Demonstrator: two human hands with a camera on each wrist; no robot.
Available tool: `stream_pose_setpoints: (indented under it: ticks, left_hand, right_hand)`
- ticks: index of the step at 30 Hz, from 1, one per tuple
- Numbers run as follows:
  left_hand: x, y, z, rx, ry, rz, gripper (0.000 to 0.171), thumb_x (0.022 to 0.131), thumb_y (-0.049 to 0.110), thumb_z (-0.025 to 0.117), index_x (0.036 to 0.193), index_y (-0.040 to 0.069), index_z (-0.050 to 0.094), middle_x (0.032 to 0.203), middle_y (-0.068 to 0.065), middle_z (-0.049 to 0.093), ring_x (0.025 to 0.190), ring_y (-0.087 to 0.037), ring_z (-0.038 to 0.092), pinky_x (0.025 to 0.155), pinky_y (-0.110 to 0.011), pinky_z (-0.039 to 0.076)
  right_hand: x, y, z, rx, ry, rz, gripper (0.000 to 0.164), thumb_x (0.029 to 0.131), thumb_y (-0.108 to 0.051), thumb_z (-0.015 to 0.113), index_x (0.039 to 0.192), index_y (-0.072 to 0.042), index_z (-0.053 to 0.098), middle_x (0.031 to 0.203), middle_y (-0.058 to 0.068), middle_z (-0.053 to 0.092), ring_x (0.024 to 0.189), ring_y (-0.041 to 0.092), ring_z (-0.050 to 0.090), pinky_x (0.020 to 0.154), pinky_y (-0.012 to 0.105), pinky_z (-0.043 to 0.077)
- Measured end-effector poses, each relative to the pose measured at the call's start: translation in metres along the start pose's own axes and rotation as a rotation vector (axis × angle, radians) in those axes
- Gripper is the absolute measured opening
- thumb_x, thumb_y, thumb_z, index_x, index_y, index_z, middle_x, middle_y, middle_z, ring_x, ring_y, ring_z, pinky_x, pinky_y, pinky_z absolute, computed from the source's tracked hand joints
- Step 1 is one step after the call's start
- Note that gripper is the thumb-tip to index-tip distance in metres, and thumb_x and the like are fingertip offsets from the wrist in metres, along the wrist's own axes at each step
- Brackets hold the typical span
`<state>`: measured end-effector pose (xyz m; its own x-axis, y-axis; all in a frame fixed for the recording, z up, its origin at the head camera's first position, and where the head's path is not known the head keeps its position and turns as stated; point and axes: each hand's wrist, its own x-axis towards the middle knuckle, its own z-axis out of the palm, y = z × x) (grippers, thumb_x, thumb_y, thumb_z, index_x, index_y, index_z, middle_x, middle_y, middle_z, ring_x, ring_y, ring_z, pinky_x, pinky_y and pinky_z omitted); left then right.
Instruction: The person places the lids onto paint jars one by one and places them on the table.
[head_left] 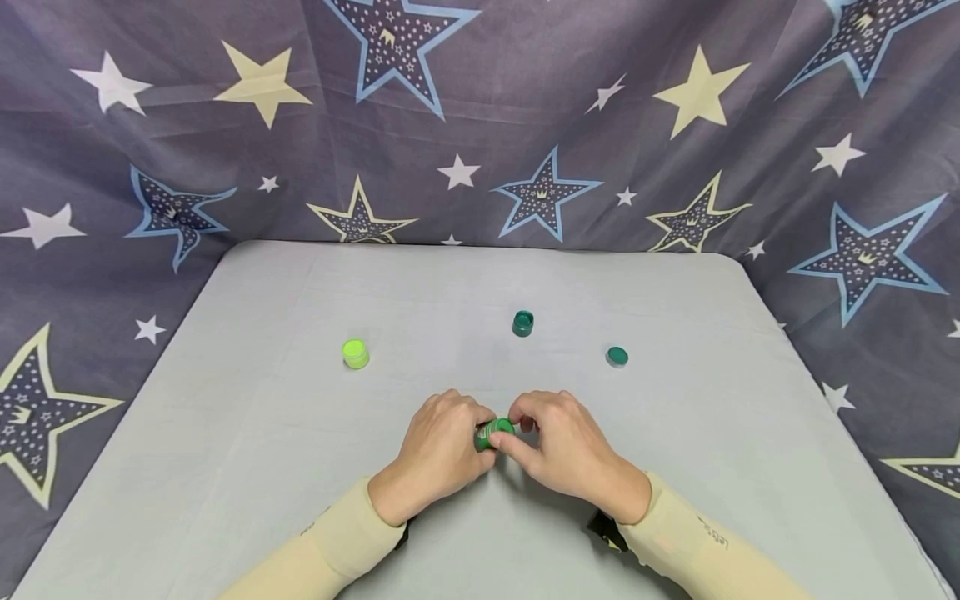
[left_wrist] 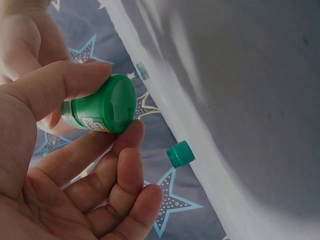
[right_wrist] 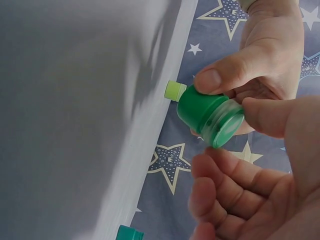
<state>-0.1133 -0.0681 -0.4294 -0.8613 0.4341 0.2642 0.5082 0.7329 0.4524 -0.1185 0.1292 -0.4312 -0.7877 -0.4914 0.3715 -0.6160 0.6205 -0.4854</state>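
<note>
Near the front middle of the table, my left hand (head_left: 442,437) grips a small green paint jar (head_left: 492,433) by its body, thumb on one side and fingers on the other. A label shows on the jar's side in the left wrist view, where its green base (left_wrist: 120,102) faces outward. My right hand (head_left: 566,442) pinches the jar's clear-rimmed lid (right_wrist: 223,125) between thumb and index finger. The lid sits on the jar, tilted toward the right hand. The right hand's other fingers are loosely bent beneath it in the right wrist view.
A light green jar (head_left: 356,354) stands to the left on the pale-covered table (head_left: 285,292). Farther back, a dark green jar (head_left: 523,324) stands with its top open, and a dark green lid (head_left: 617,357) lies to its right. Star-patterned cloth (head_left: 480,125) hangs behind the table.
</note>
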Motion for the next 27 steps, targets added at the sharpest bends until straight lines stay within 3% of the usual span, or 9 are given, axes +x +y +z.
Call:
stream_pose_setpoints:
  ticks: [7, 14, 20, 27]
  left_hand:
    - [-0.0001, 0.0003, -0.0006, 0.013, 0.001, 0.009, 0.022, 0.071, 0.013, 0.089, 0.07, 0.023, 0.069, 0.063, 0.012, 0.054, 0.062, -0.009, 0.041, 0.066, -0.028, 0.038]
    - [0.0006, -0.001, -0.0001, 0.009, -0.005, 0.001, 0.02, 0.069, 0.014, 0.09, 0.076, 0.021, 0.074, 0.067, 0.011, 0.06, 0.064, -0.01, 0.043, 0.067, -0.029, 0.04]
    - [0.0016, -0.0018, -0.0008, -0.004, -0.01, -0.001, 0.022, 0.066, 0.014, 0.093, 0.078, 0.021, 0.075, 0.065, 0.012, 0.056, 0.064, -0.01, 0.043, 0.067, -0.029, 0.039]
    - [0.002, -0.0008, -0.0015, -0.019, -0.011, 0.001, 0.019, 0.069, 0.014, 0.092, 0.078, 0.02, 0.076, 0.066, 0.01, 0.059, 0.064, -0.01, 0.045, 0.067, -0.029, 0.039]
  right_hand:
    - [0.0006, 0.0027, 0.0009, 0.023, 0.027, -0.016, 0.029, 0.088, -0.037, 0.082, 0.075, -0.017, 0.064, 0.068, -0.004, 0.06, 0.056, 0.002, 0.042, 0.057, 0.023, 0.041]
    - [0.0008, 0.0014, -0.0017, 0.012, 0.013, 0.001, 0.032, 0.084, -0.04, 0.084, 0.093, -0.013, 0.07, 0.078, -0.002, 0.065, 0.063, 0.012, 0.053, 0.065, 0.028, 0.043]
    - [0.0005, -0.0018, -0.006, 0.052, -0.044, -0.018, 0.039, 0.077, -0.026, 0.09, 0.108, -0.012, 0.07, 0.087, -0.006, 0.065, 0.068, 0.017, 0.058, 0.066, 0.029, 0.042]
    - [0.0006, -0.0016, -0.0053, 0.056, -0.069, -0.032, 0.031, 0.077, -0.014, 0.087, 0.102, -0.018, 0.07, 0.085, -0.008, 0.063, 0.07, 0.015, 0.058, 0.068, 0.028, 0.041]
